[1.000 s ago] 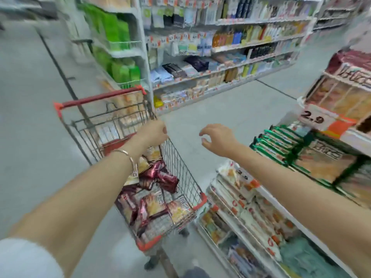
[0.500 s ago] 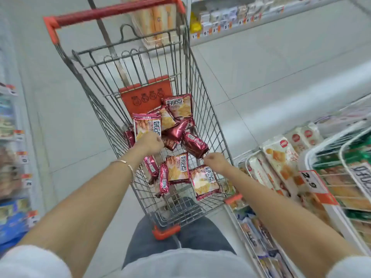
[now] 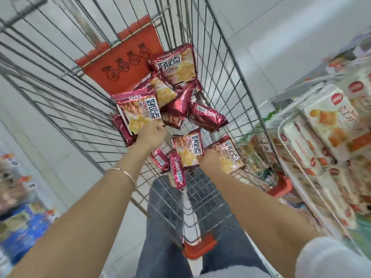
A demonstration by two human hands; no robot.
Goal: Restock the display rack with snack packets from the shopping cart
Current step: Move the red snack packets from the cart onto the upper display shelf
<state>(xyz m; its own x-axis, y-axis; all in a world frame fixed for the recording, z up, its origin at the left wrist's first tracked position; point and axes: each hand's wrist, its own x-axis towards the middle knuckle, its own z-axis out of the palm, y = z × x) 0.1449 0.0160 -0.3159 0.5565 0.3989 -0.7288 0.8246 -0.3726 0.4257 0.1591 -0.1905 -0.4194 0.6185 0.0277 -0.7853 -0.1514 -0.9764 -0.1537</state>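
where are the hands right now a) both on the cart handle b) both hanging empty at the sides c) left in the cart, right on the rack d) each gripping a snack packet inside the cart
D: the left hand grips a large packet and the right hand grips a second packet, both down inside the shopping cart.

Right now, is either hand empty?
No: the left hand grips the far snack packet and the right hand grips the near snack packet, both inside the wire shopping cart.
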